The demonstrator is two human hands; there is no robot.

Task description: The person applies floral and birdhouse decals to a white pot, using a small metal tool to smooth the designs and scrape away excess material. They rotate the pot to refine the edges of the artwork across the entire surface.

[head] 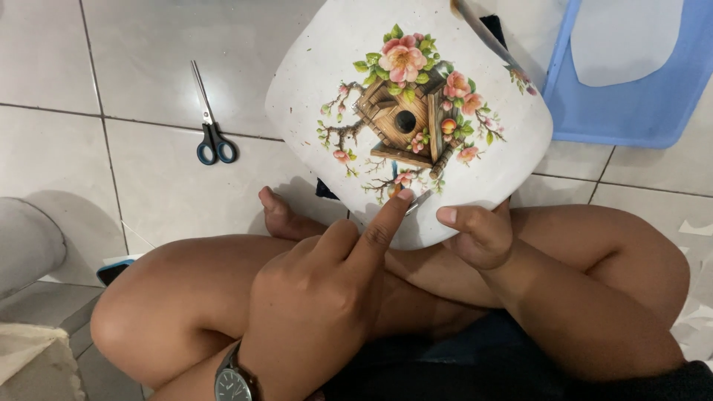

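Observation:
A white pot [342, 82] with a picture of a wooden birdhouse and pink flowers [405, 111] rests tilted over my crossed legs. My left hand [327, 289], with a watch on the wrist, has its index finger stretched out and presses the fingertip on the lower edge of the picture. My right hand [475, 234] grips the pot's lower rim, thumb on the outside. Between the two hands a small loose edge of the picture lifts from the surface.
Blue-handled scissors [210, 122] lie on the tiled floor to the left. A blue plastic tray [639, 111] with a white paper sheet sits at the upper right. White paper scraps [698, 312] lie at the right edge. A grey object [22, 245] stands at the left.

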